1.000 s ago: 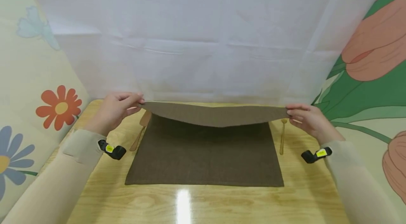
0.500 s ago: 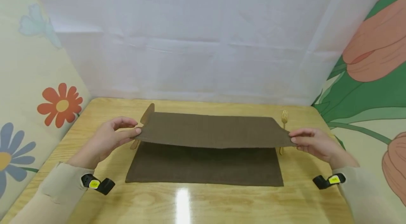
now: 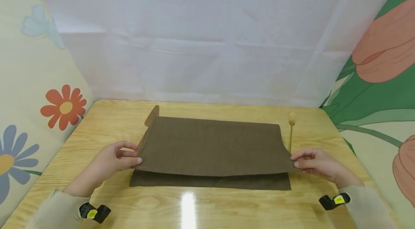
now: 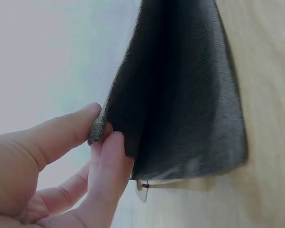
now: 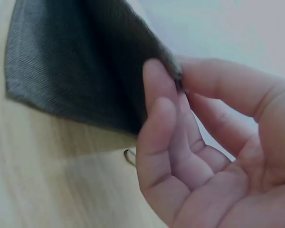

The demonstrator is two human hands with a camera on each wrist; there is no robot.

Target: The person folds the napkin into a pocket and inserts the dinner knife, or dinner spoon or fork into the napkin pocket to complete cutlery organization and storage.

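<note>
A brown cloth (image 3: 214,144) lies on the table, its far part folded over toward the front. My left hand (image 3: 121,157) pinches the left corner of the upper layer between thumb and fingers. At the opposite corner, my right hand (image 3: 312,164) holds the cloth the same way. Both wrist views show the held edge of the cloth (image 4: 180,95) raised above the lower layer, with a gap between them. The lower layer's front strip (image 3: 210,181) rests flat on the table and sticks out nearer to me.
Left of the cloth lies a broad-bladed, copper-coloured knife (image 3: 151,117), partly covered. A gold fork (image 3: 292,119) lies at the right, its handle end hidden near my right hand. White sheeting (image 3: 207,41) hangs behind the wooden table (image 3: 155,207); flowered panels stand at both sides.
Both hands have brought the cloth's far edge toward me and down, folding it over most of the lower layer. The fork and the knife's blade have come into fuller view.
</note>
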